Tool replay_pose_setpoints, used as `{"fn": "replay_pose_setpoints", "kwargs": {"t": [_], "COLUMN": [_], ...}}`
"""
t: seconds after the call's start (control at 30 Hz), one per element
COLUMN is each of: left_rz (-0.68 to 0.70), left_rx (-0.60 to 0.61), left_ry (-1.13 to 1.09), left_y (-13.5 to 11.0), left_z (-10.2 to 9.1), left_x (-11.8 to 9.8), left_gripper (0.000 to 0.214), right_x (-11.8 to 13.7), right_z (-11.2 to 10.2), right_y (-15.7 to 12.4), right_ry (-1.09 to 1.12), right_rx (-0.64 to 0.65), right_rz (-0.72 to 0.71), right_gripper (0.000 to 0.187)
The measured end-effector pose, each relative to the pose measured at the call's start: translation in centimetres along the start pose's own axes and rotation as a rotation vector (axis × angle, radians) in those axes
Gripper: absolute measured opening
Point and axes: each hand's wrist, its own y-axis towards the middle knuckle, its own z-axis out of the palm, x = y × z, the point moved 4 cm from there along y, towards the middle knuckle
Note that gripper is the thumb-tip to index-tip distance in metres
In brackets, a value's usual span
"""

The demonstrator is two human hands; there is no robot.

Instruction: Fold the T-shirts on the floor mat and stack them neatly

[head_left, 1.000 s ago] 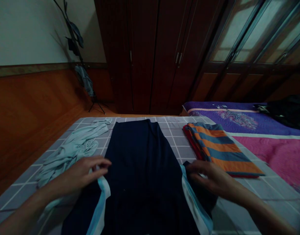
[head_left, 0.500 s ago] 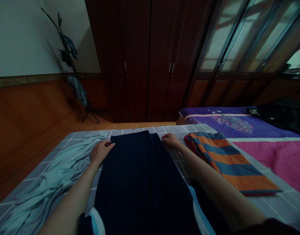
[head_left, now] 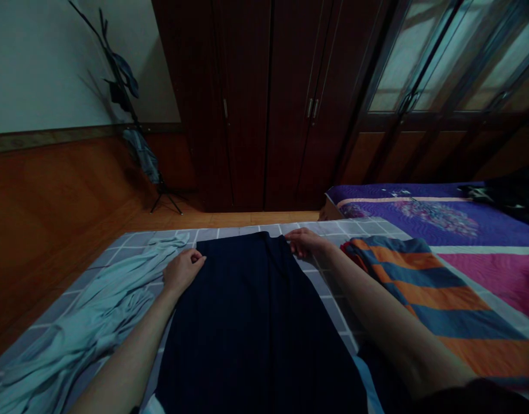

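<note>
A dark navy garment (head_left: 251, 316) lies flat and lengthwise on a grey checked sheet (head_left: 333, 299), its narrow end pointing away from me. My left hand (head_left: 181, 271) is curled at the far left corner of that end, fingers pinched on the fabric edge. My right hand (head_left: 305, 242) grips the far right corner in the same way, fingers folded over the cloth. Both forearms stretch along the garment's sides. A pale blue and white stripe shows at the garment's near end.
A crumpled light blue-grey cloth (head_left: 92, 322) lies left of the garment. A folded orange and blue striped cloth (head_left: 428, 293) sits to the right. Beyond it lies a purple and pink quilt (head_left: 463, 230). A dark wooden wardrobe (head_left: 264, 103) and a coat stand (head_left: 130, 115) are behind.
Both hands have gone from the garment's near striped sides out to its far corners and now hold them. My view has leaned forward and shifted slightly.
</note>
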Motion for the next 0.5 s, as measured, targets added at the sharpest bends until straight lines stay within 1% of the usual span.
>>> {"fn": "replay_pose_setpoints", "kwargs": {"t": [0.1, 0.2, 0.37, 0.5], "left_rz": [-0.025, -0.031, -0.024, -0.047], "left_rx": [-0.019, -0.046, -0.100, -0.129], "left_ry": [-0.059, -0.154, -0.353, -0.478], "left_y": [0.4, 0.8, 1.2, 1.2], "left_z": [0.2, 0.3, 0.5, 0.6], "left_x": [0.5, 1.1, 2.2, 2.7], "left_gripper": [0.020, 0.024, 0.031, 0.036], "right_x": [-0.2, -0.3, -0.1, 0.0], "right_z": [0.0, 0.2, 0.3, 0.2], "right_y": [-0.1, 0.2, 0.5, 0.6], "right_ry": [0.054, 0.079, 0.079, 0.068], "right_rx": [0.027, 0.023, 0.030, 0.022], "right_rz": [-0.018, -0.015, 0.000, 0.005], "right_gripper": [0.013, 0.014, 0.011, 0.008]}}
